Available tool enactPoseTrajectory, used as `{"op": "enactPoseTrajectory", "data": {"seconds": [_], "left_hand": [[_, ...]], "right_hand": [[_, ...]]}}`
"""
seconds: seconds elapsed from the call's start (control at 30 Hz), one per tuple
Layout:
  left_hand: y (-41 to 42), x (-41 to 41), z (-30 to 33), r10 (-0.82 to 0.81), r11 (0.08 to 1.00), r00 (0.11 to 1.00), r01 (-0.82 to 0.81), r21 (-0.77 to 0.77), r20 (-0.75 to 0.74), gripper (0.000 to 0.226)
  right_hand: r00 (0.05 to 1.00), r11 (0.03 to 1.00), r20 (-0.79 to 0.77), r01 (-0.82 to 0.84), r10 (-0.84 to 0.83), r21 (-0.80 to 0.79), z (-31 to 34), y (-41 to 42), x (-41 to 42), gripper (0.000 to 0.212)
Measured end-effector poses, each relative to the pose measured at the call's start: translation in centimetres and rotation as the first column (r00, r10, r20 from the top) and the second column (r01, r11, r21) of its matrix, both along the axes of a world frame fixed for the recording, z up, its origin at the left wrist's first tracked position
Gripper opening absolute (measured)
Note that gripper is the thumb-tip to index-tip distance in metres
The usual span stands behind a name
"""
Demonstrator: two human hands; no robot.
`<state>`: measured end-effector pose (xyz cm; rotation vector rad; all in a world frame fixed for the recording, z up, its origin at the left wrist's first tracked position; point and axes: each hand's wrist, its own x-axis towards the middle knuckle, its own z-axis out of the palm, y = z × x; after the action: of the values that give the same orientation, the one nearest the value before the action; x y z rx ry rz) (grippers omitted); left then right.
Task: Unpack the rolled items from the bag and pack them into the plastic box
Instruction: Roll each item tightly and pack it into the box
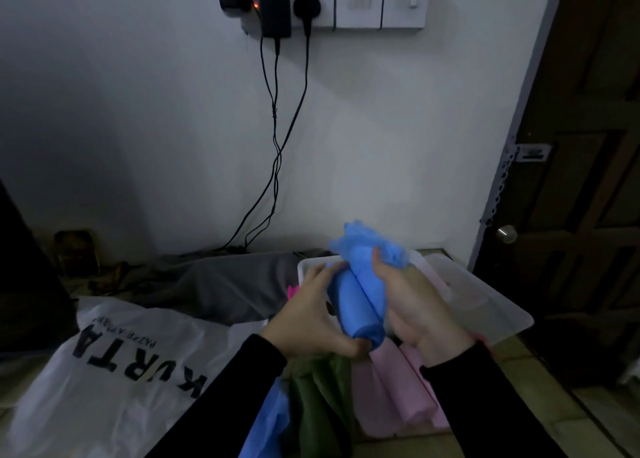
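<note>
Black sleeves (pixel 221 398) enter from the bottom edge, nearest the lens. At far left a white bag (pixel 114 364) lies slumped on the floor, printed with large dark letters; its mouth and contents cannot be made out. Just right of it, under the hands, lie a blue cloth (pixel 266 419), a green roll (pixel 318 398) and pink rolls (pixel 391 392), the blue one cut off by the bottom edge. The left hand (pixel 308 319) presses open fingers along the side of the blue roll (pixel 360 305), thumb under its near end; the right hand (pixel 419 305) curls around the roll from the other side, thumb on top. The roll is held tilted in the air above the near left corner of the clear box (pixel 485 298), its frayed end pointing up. The hands hide most of the box's inside; a bit of bright pink (pixel 292 291) shows at its left wall. A dark door (pixel 588 180) stands at right.
</note>
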<state>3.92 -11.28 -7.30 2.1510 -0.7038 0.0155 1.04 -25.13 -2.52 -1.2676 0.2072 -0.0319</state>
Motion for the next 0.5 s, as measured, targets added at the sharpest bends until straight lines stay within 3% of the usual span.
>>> {"op": "enactPoseTrajectory", "data": {"seconds": [0.1, 0.23, 0.3, 0.33, 0.37, 0.5], "left_hand": [[-0.5, 0.6, 1.5, -0.002, 0.975, 0.999, -0.005, 0.222, 0.033, 0.100], [-0.4, 1.5, 2.1, -0.038, 0.870, 0.999, 0.019, 0.492, 0.030, 0.065], [-0.1, 1.8, 2.3, -0.083, 0.855, 0.995, 0.045, 0.516, 0.051, 0.041], [-0.1, 1.8, 2.4, -0.080, 0.872, 0.994, 0.034, 0.488, 0.074, 0.040], [0.0, 1.9, 2.4, -0.056, 0.902, 0.995, 0.015, 0.431, 0.082, 0.046], [0.0, 0.5, 2.7, 0.063, 0.973, 0.983, -0.099, 0.210, 0.173, 0.108]], "right_hand": [[0.996, 0.870, 0.053, 0.093, -0.077, -0.483, -0.5, 1.7, -0.9, 0.027], [0.998, 0.801, 0.059, 0.045, -0.013, -0.597, -1.7, 2.4, -1.4, 0.023], [0.999, 0.820, 0.034, 0.014, 0.007, -0.572, -2.2, 2.4, -1.3, 0.020], [1.000, 0.861, 0.026, 0.001, 0.014, -0.508, -2.2, 2.3, -1.3, 0.014], [0.999, 0.903, 0.020, -0.015, 0.027, -0.429, -2.2, 2.1, -1.3, 0.008], [0.999, 0.991, 0.018, -0.024, 0.027, -0.133, -2.4, 1.0, -0.8, 0.023]]}}
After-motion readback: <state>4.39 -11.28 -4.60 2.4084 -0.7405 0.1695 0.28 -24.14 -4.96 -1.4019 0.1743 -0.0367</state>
